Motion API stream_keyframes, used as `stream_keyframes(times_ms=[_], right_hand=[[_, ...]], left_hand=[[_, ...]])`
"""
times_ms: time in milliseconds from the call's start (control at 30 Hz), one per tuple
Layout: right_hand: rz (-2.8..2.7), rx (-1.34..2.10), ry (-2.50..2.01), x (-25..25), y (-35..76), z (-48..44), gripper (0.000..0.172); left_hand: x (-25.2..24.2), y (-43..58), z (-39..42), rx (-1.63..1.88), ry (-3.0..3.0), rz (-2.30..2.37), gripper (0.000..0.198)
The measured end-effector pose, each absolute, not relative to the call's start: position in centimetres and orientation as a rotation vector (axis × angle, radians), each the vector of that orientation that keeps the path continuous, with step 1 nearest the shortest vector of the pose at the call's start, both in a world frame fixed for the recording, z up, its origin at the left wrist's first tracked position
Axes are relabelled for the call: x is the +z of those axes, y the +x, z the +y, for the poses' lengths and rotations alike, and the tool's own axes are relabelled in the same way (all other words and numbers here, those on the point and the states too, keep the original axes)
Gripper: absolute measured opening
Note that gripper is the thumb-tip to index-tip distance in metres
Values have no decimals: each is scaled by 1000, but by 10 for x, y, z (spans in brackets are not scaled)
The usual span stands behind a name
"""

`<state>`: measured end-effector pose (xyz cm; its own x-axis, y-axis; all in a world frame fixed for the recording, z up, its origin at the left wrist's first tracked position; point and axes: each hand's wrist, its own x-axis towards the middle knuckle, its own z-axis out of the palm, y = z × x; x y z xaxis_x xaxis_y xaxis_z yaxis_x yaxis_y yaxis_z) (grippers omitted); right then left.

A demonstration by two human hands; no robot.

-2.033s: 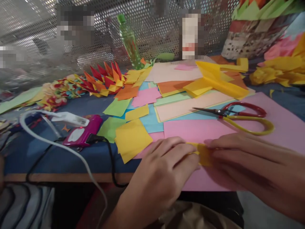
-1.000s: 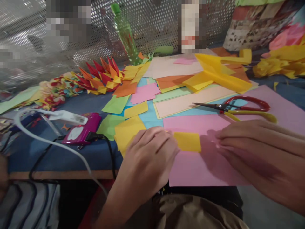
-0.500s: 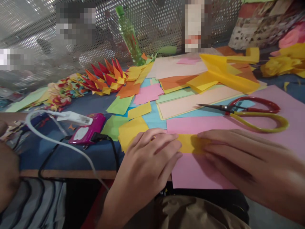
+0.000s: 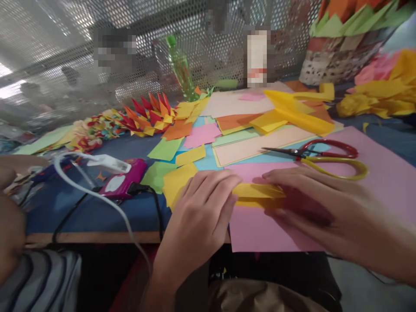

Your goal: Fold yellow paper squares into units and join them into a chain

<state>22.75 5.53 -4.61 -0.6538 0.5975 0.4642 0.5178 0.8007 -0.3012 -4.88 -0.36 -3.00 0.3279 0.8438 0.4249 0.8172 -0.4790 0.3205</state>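
Note:
A narrow folded strip of yellow paper (image 4: 256, 190) lies over a large pink sheet (image 4: 276, 234), its layers standing slightly apart at the right end. My left hand (image 4: 206, 203) is closed on the strip's left end, thumb at the near side and fingers curled over it. Around the right end, without visibly gripping it, my right hand (image 4: 321, 208) has its fingers stretched out and its thumb apart. Just beyond that hand, scissors (image 4: 302, 154) with one red and one yellow-green handle rest on the papers, blades pointing left.
Coloured paper pieces (image 4: 201, 134) and a folded yellow paper shape (image 4: 289, 113) lie ahead. At left are a purple device (image 4: 125, 180) with cables and another person's arm (image 4: 11, 221). A green bottle (image 4: 180, 69) stands by the mesh screen; a paper-covered basket (image 4: 331, 58) is at back right.
My right hand's fingers have come off the strip's right end and spread apart. The strip now shows raised, separated layers there. My view has tilted up a little.

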Motion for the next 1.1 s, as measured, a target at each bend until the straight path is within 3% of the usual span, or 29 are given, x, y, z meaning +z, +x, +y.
stream_keyframes(times_ms=[133, 300, 367, 433, 533, 767, 1100], right_hand=[[-2377, 176, -866, -61, 232, 58, 45], [-2352, 107, -769, -75, 232, 65, 49], [-2349, 63, -756, -74, 230, 66, 50], [-2315, 32, -777, -70, 226, 64, 50], [-2238, 32, -776, -65, 224, 61, 46], [-2258, 32, -666, -61, 228, 58, 46], [-2134, -103, -577, -49, 215, 55, 31]], left_hand=[[-36, -46, -16, 1090, 2580, 1539, 33], [-55, -20, -30, 1623, 2533, 1477, 18], [-64, -11, -31, 1535, 2656, 1505, 14], [-72, -8, -27, 1188, 2794, 1582, 33], [-80, -14, -20, 1096, 2837, 1650, 45], [-79, -14, -17, 1287, 2830, 1761, 27], [-87, -11, -4, 1262, 2969, 1749, 19]])
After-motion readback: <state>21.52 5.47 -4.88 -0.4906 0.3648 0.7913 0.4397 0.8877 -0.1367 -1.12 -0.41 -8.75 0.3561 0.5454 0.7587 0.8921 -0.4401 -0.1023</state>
